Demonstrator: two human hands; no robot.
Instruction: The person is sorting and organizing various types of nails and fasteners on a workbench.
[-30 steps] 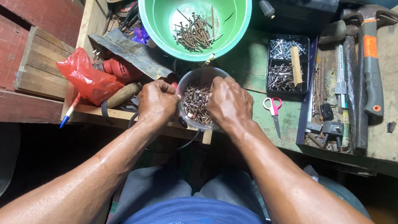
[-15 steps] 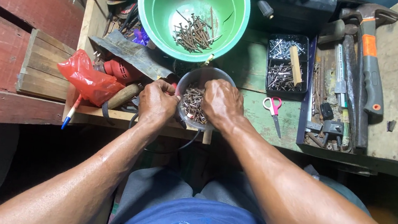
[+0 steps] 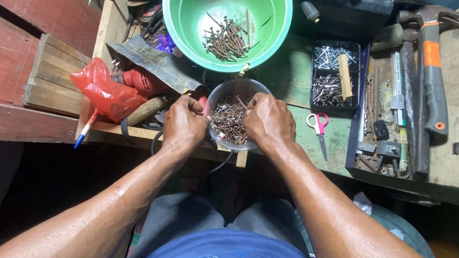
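A small grey bowl point(image 3: 239, 83) full of rusty nails point(image 3: 230, 122) stands at the near edge of the workbench. My left hand point(image 3: 184, 123) is closed on the bowl's left rim and holds it steady. My right hand point(image 3: 269, 122) reaches in from the right, its fingertips pinched on one rusty nail point(image 3: 242, 102) above the pile. Just behind the bowl stands a green bucket point(image 3: 175, 20) with a smaller heap of nails point(image 3: 228, 32) on its bottom.
Right of the bowl are a black tray of screws point(image 3: 334, 72), red-handled scissors point(image 3: 318, 124), a hammer point(image 3: 433, 72) and several rusty tools. On the left lie a red plastic bag point(image 3: 102, 93), a pen point(image 3: 84, 130) and a wooden block point(image 3: 52, 75).
My right hand has drawn back a little toward the bowl's right side, showing more of the nails, with one nail raised at its fingertips. My left hand stays on the rim.
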